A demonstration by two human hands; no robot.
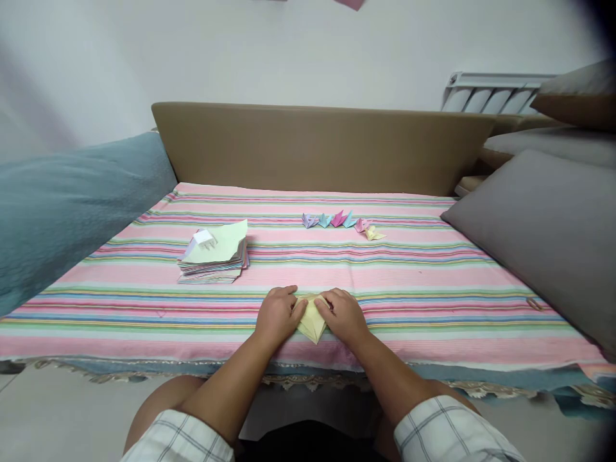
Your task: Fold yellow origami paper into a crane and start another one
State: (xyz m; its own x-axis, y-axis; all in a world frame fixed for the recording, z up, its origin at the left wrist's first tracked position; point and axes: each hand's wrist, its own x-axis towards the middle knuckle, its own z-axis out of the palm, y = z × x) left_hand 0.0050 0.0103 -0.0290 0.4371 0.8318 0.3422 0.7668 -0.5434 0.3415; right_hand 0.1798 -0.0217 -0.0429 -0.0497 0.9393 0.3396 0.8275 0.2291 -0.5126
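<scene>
A pale yellow sheet of origami paper (312, 323), folded to a point toward me, lies on the striped cloth near the front edge. My left hand (280, 313) is closed on its left side, with the thumb pressed on the paper and the index finger reaching past the top edge. On the right side, my right hand (344, 313) grips the paper with its thumb on top and its other fingers curled at the upper edge. Both hands partly cover the upper corners. Farther back sits a row of several small folded paper cranes (339, 219) in purple, blue, pink and yellow.
A stack of paper sheets (214, 271) stands at left, with a small white block (205, 238) on top. Grey cushions (534, 237) border the right, a blue-covered armrest (81, 199) the left, and a brown backrest (317, 151) the rear. A small brown loop (534, 303) lies at right.
</scene>
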